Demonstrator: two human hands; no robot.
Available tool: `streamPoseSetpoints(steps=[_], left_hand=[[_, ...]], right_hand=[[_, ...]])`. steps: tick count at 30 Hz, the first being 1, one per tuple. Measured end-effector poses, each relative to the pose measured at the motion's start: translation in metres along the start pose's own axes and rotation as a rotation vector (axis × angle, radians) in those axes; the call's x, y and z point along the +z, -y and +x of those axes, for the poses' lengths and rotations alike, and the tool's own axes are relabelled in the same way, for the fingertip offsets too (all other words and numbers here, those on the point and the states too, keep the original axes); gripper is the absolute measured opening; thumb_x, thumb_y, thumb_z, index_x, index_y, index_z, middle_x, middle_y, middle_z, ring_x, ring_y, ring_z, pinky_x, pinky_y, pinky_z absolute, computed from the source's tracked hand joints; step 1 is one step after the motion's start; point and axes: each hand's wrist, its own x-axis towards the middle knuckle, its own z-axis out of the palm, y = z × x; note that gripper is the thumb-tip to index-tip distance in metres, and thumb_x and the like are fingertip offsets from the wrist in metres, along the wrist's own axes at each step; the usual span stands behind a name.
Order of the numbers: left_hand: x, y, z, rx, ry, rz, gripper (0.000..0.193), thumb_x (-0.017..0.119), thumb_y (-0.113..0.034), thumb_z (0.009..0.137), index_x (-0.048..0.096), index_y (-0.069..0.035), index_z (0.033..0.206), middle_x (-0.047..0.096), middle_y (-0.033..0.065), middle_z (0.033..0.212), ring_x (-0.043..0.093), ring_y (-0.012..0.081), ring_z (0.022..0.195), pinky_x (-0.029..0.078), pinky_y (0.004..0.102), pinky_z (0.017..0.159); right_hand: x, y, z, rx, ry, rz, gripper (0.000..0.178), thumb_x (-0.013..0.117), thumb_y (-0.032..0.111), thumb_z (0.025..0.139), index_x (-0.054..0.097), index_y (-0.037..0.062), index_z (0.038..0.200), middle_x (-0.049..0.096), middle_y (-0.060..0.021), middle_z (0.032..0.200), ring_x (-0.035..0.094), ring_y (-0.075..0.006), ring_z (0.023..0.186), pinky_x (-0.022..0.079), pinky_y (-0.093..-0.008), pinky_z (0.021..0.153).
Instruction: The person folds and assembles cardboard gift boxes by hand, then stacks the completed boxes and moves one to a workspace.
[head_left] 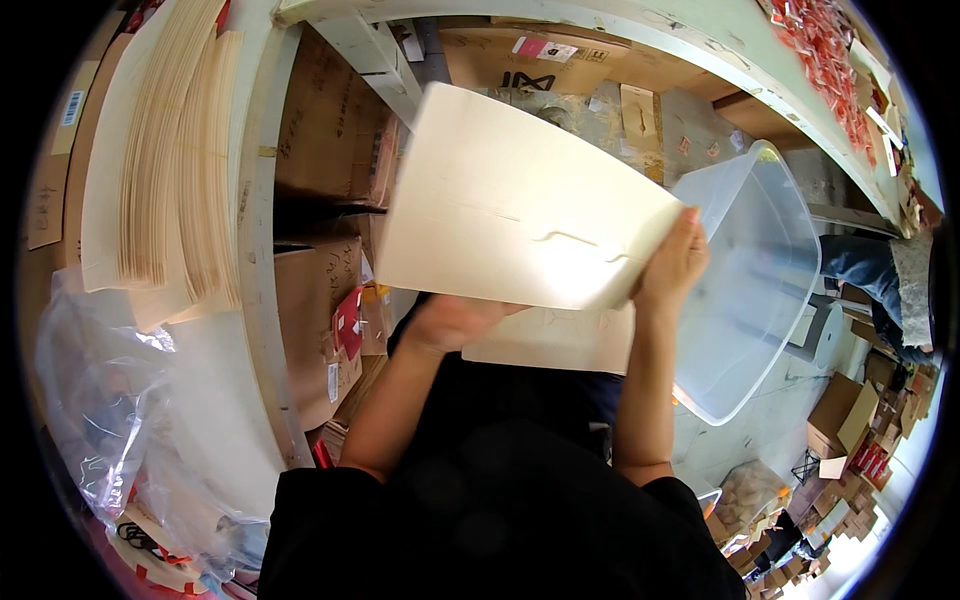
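Observation:
A cream cardboard sheet point(500, 200) with a short curved slit is held up tilted in front of me. My right hand point(672, 262) grips its right edge, with the fingers closed around it. At the sheet's near edge is my left hand point(455, 322), slightly blurred. Most of its fingers are hidden behind the sheet, so its grip cannot be made out. Below the raised sheet, just above my lap, lies another cream cardboard piece point(560, 340), partly covered by the first.
A tall stack of cream cardboard sheets point(160, 150) lies on the left table beside clear plastic wrap point(95, 400). A translucent plastic bin point(755, 290) stands to my right. Brown cartons point(320, 330) sit under the table. Red small packets point(820, 70) cover the far right tabletop. Another person's leg point(860, 270) shows at right.

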Motion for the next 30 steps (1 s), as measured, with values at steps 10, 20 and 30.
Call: streamPoseSetpoints(steps=[10, 20, 30], left_hand=[[-0.008, -0.058, 0.004, 0.013, -0.084, -0.357, 0.055, 0.024, -0.043, 0.091, 0.029, -0.004, 0.13, 0.044, 0.0115, 0.124, 0.045, 0.0233, 0.111, 0.037, 0.036, 0.091], [0.024, -0.048, 0.017, -0.108, -0.472, 0.36, 0.048, 0.038, -0.039, 0.09, 0.041, -0.001, 0.119, 0.052, 0.0065, 0.109, 0.052, 0.0125, 0.097, 0.043, 0.0278, 0.082], [0.014, 0.001, 0.032, 0.049, -0.129, -0.114, 0.045, 0.029, -0.039, 0.091, 0.041, -0.004, 0.116, 0.055, 0.0085, 0.101, 0.055, 0.0149, 0.087, 0.045, 0.0285, 0.075]], right_hand=[[-0.012, 0.016, 0.004, -0.326, 0.106, -0.376, 0.036, 0.041, 0.025, 0.092, 0.048, 0.0004, 0.066, 0.037, 0.0036, 0.054, 0.03, -0.0042, 0.053, 0.027, -0.0209, 0.046], [-0.029, 0.026, 0.017, 0.141, 0.313, 0.237, 0.045, 0.032, 0.04, 0.092, 0.053, 0.0032, 0.076, 0.048, -0.0005, 0.058, 0.04, -0.0076, 0.051, 0.032, -0.0213, 0.047], [0.012, 0.009, -0.087, 0.253, 0.787, 0.425, 0.034, 0.061, 0.015, 0.079, 0.046, -0.0019, 0.104, 0.057, -0.01, 0.081, 0.056, -0.0166, 0.064, 0.045, -0.0262, 0.05]])
